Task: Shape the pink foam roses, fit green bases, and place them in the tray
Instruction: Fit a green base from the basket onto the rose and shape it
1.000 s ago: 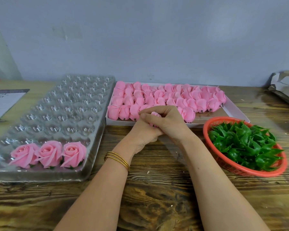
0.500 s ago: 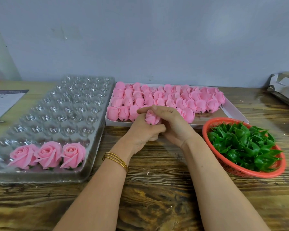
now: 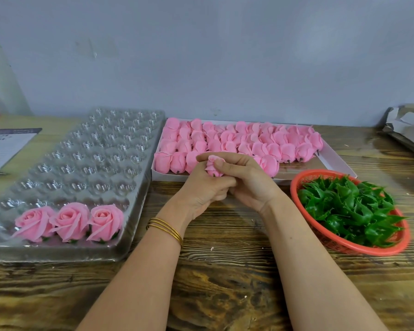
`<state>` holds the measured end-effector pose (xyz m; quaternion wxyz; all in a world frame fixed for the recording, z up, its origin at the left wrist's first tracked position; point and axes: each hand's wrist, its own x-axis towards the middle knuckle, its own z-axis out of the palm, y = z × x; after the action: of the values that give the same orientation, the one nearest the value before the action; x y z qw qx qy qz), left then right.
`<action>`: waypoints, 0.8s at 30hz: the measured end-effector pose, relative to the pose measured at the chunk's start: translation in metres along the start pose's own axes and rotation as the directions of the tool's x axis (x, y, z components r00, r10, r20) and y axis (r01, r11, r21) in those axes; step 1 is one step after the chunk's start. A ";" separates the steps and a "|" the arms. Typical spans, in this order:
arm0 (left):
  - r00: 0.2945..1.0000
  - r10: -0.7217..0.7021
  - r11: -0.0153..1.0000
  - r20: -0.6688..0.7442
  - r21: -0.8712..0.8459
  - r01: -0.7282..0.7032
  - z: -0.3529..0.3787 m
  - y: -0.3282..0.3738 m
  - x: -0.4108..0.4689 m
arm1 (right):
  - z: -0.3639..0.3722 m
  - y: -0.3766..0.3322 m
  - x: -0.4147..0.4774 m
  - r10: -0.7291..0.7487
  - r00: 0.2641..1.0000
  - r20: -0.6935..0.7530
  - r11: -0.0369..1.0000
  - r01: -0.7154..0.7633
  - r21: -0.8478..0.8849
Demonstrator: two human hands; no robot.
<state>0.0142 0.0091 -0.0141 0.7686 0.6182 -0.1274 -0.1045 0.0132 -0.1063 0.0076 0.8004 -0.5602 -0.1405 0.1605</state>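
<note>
We hold pink rose (image 3: 212, 167) over desk (image 3: 225, 283): left hand (image 3: 201, 191) grips it from below, right hand (image 3: 249, 185) pinches its top. Three finished roses (image 3: 69, 222) in tray (image 3: 58, 255).

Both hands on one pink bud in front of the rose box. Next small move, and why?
Probably peel the outer petals outward with the right hand while the left hand grips the bud. It looks tightly closed next to the three opened roses in the clear tray, and no base shows on it; the green bases lie in the red basket.
</note>
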 end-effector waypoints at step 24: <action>0.925 0.247 0.968 -0.290 0.119 -0.221 -0.008 0.007 0.003 | -0.005 0.001 0.009 0.009 0.977 -0.211 0.960 0.050 0.274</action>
<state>0.0198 0.0167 -0.0089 0.7593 0.6389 -0.0853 0.0893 0.0230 -0.1064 0.0051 0.8830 -0.4547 -0.0371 0.1100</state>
